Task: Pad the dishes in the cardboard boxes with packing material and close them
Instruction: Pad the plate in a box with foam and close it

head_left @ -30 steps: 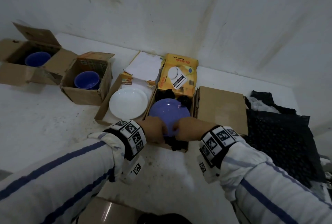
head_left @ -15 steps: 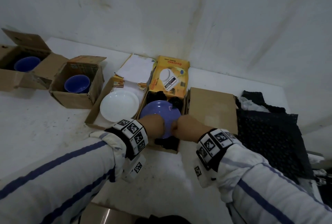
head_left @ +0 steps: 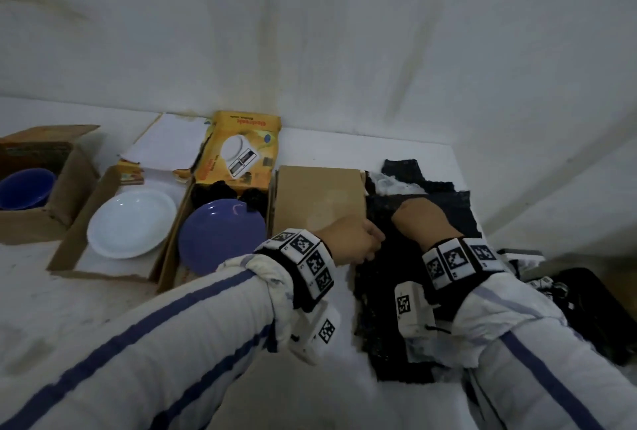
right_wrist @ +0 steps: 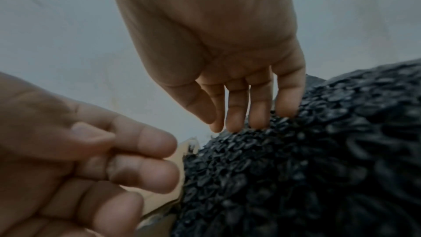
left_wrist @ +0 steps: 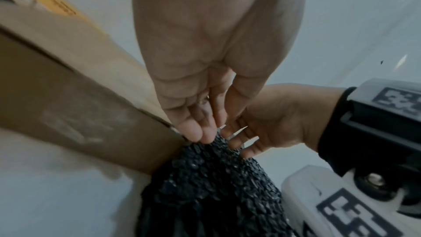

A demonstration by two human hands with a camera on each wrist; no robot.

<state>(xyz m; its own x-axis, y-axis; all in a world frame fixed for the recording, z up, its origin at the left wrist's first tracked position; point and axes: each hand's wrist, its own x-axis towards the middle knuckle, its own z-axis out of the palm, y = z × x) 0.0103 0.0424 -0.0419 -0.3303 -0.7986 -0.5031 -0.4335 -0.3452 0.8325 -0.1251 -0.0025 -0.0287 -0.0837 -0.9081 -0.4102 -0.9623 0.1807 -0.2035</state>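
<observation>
Both hands are on a black bubble-textured packing sheet (head_left: 382,278) (left_wrist: 209,186) (right_wrist: 296,168) lying right of the boxes. My right hand (head_left: 418,219) (right_wrist: 239,96) rests straight fingertips on top of it. My left hand (head_left: 355,240) (left_wrist: 198,131) has loosely bent fingers touching the sheet's near edge, and no sheet shows between its thumb and fingers. A purple plate (head_left: 220,236) lies in an open box with a yellow flap (head_left: 238,150), with black padding (head_left: 220,190) behind it. A white plate (head_left: 131,223) lies unpadded in the neighbouring open box (head_left: 69,240).
A closed brown box (head_left: 320,202) stands between the purple plate's box and the sheet. At far left an open box holds a blue bowl (head_left: 24,188). More black and white packing material (head_left: 389,183) lies behind the sheet. Dark clutter (head_left: 586,309) sits at the right, and the wall is close behind.
Both hands have left the near rim of the purple plate's box and moved right, past the closed box, onto the black packing sheet. The view has swung right with them.
</observation>
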